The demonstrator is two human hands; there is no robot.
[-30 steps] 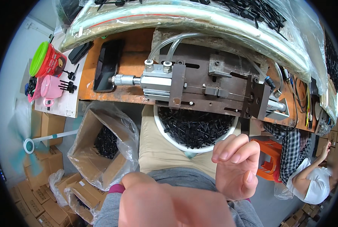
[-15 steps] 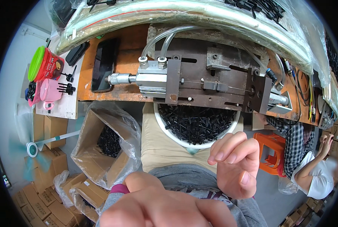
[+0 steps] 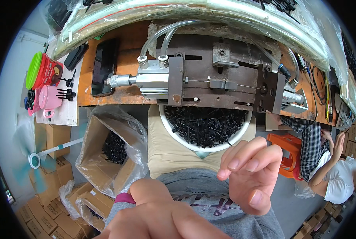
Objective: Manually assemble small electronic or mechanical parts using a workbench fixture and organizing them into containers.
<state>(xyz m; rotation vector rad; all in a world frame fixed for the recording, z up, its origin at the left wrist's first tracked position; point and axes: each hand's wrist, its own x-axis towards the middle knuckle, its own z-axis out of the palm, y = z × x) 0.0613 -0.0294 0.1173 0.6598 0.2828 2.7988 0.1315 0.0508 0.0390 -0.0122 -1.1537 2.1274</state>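
My right hand (image 3: 251,173) is raised in front of my body, palm toward me. Its fingers are loosely curled and apart from the thumb, with nothing between them. Low in the picture, my left hand (image 3: 154,213) shows mainly its back. The lower edge cuts off its fingers, so I cannot see whether it holds anything. Just beyond the right fingertips, a white basin (image 3: 174,133) full of small black plastic parts (image 3: 209,127) sits at my lap. Above it on the bench stands a metal clamping fixture (image 3: 202,93) with a silver pneumatic cylinder (image 3: 154,83) and a thin rod; neither hand touches it.
A plastic-lined carton (image 3: 92,145) with black parts stands left of my lap. On the bench lie a phone (image 3: 104,67) and a pink cup (image 3: 49,97). A small fan (image 3: 35,160) is at far left. At right, a person (image 3: 333,181) sits near an orange stool (image 3: 285,153).
My left hand has sunk lower, more of it now out of view. The right hand's fingers have spread slightly. The bench has shifted a little up and left in view.
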